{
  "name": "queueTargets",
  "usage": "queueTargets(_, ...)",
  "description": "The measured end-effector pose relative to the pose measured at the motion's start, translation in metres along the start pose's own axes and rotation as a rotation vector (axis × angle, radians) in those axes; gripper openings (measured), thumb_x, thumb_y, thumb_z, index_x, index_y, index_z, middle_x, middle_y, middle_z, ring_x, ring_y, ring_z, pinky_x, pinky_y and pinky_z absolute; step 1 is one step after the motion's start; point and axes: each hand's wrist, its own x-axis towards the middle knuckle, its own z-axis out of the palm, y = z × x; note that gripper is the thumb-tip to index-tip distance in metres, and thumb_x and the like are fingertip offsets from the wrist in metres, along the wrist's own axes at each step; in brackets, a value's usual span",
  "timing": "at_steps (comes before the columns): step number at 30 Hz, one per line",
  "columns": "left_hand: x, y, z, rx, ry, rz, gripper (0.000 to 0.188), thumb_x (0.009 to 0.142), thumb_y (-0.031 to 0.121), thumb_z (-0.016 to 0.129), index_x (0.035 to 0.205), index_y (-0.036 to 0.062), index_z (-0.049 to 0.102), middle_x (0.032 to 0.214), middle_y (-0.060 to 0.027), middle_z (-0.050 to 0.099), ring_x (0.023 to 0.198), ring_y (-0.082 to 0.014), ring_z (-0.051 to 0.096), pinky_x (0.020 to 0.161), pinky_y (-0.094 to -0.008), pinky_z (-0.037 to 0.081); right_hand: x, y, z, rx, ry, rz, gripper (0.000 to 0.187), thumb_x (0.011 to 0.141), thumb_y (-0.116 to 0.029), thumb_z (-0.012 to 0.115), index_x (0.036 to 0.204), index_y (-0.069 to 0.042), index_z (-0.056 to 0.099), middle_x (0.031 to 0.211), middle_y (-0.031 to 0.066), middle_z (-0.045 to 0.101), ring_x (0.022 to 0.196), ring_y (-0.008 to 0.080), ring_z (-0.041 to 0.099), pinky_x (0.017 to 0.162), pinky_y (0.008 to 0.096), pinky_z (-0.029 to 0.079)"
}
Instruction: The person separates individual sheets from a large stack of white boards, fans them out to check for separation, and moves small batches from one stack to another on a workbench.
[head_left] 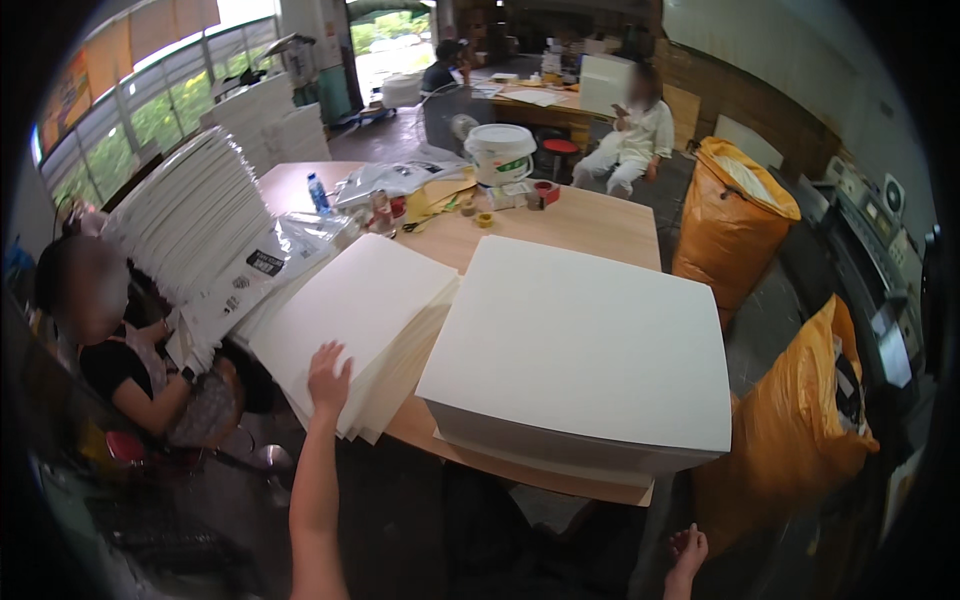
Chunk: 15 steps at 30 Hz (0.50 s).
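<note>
The splayed left hand (329, 376) risked pushing overhanging sheets (365, 305) (loosely fanned) off the tabletop (600, 228); the right hand (690, 548) curled, its contents unclear.

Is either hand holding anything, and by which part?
Left hand: nothing held, open over the fanned white sheets. Right hand: curled; cannot tell whether it holds anything.

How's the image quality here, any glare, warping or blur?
Head view: daylight washes out the doorway, and the plastic wrap glints; head view: the tall white stack has bowed edges, the corners black; head view: the person in white has a blurred head.
</note>
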Motion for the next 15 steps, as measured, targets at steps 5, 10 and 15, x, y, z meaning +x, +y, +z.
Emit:
queueTargets(5,0.011,0.021,0.041,0.084,-0.287,-0.182,0.046,0.093,0.044,0.072,0.136,0.0275,0.068,0.155,-0.0131,0.053,0.149,-0.0353,0.04,0.125,-0.0562,0.023,0.073,0.083,-0.01,0.059,-0.124,-0.188,0.019,0.1,-0.017,0.066,0.086,-0.005,0.062,0.073,0.005,0.064,0.062,0.0128,0.06,0.054,0.0295,0.048)
queueTargets(10,-0.005,-0.014,0.042,0.113,-0.199,-0.211,0.042,0.095,0.042,0.07,0.134,0.0247,0.07,0.154,-0.0137,0.053,0.149,-0.0358,0.041,0.125,-0.056,0.024,0.008,0.058,0.03,-0.047,-0.179,-0.137,0.016,0.098,-0.016,0.069,0.086,-0.006,0.068,0.072,0.0024,0.063,0.06,0.0114,0.052,0.054,0.0276,0.042)
queueTargets(15,-0.004,-0.001,0.053,0.133,-0.208,-0.183,0.04,0.097,0.039,0.068,0.134,0.0225,0.07,0.154,-0.0136,0.053,0.148,-0.0353,0.041,0.125,-0.0559,0.024,-0.035,0.033,0.031,-0.097,-0.163,-0.028,0.021,0.1,-0.023,0.067,0.085,-0.008,0.068,0.069,-0.0009,0.059,0.057,0.0082,0.047,0.051,0.0253,0.036)
